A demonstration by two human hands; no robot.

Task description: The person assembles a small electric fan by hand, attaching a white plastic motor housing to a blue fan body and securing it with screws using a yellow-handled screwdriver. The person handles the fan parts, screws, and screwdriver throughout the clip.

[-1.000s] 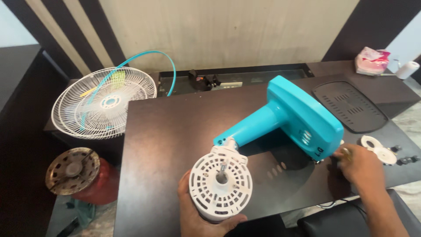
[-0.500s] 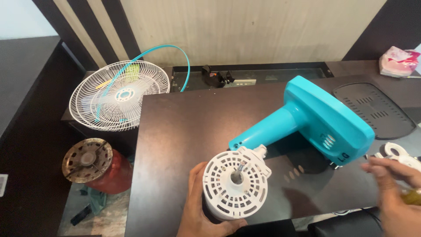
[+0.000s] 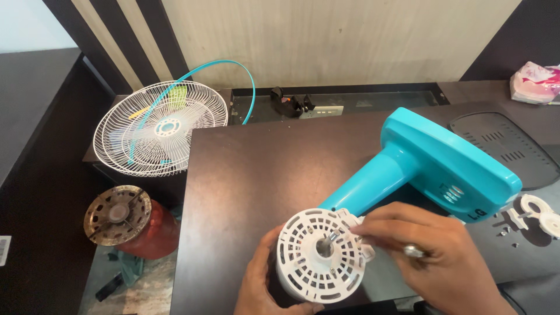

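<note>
Both hands (image 3: 434, 259) touch the white motor housing (image 3: 319, 255) between them.

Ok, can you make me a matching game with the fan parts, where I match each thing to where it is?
Things:
1. white motor housing
2. turquoise fan base
3. wire fan guards
4. black slotted cover

Places:
A. leaning off the table's left end
B. flat on the table at the right, behind the base
C. held at the front table edge by the left hand, with the right hand touching it
D. lying on its side on the dark table

Pairs: 1-C, 2-D, 3-A, 4-B
</note>
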